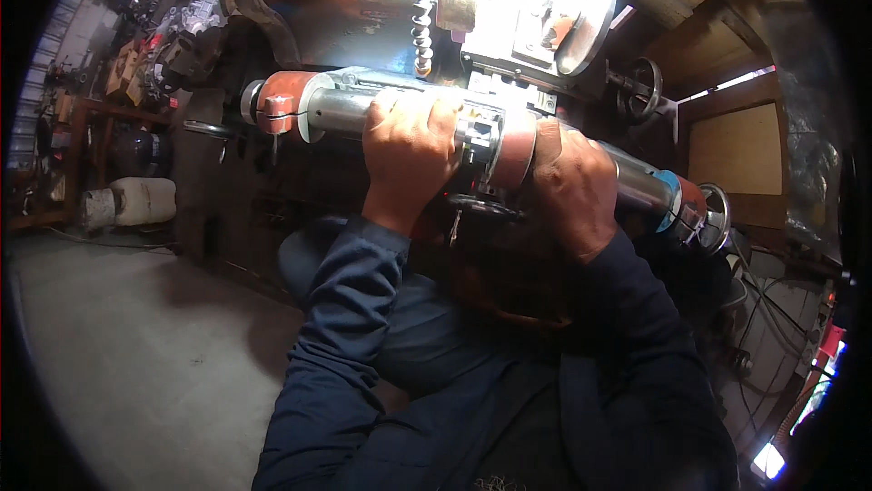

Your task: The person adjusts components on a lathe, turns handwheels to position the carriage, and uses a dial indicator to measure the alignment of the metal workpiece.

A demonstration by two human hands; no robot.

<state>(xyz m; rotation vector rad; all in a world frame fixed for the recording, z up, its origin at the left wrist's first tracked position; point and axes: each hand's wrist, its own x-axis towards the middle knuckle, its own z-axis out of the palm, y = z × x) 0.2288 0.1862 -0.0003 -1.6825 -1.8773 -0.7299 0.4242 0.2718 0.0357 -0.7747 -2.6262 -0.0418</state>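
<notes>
A thick bare-metal bar (341, 112) runs across the machine in front of me, sloping down to the right. My left hand (411, 150) is closed over the bar from above, left of its middle. On the other side of a reddish collar (515, 150), my right hand (577, 178) is closed over the bar's right part, its thumb beside the collar. Between the hands is a bright metal fitting (477, 125). An orange split clamp (284, 102) surrounds the bar's left end. The undersides of both hands are hidden.
Behind the bar lies a large reddish-brown machine body (336, 9) under a glaring lamp. A segmented flexible hose (421, 28) hangs there. Handwheels stand below the bar (486, 207), at its right end (716, 217) and farther back (647, 89). A white gas cylinder (143, 201) lies left.
</notes>
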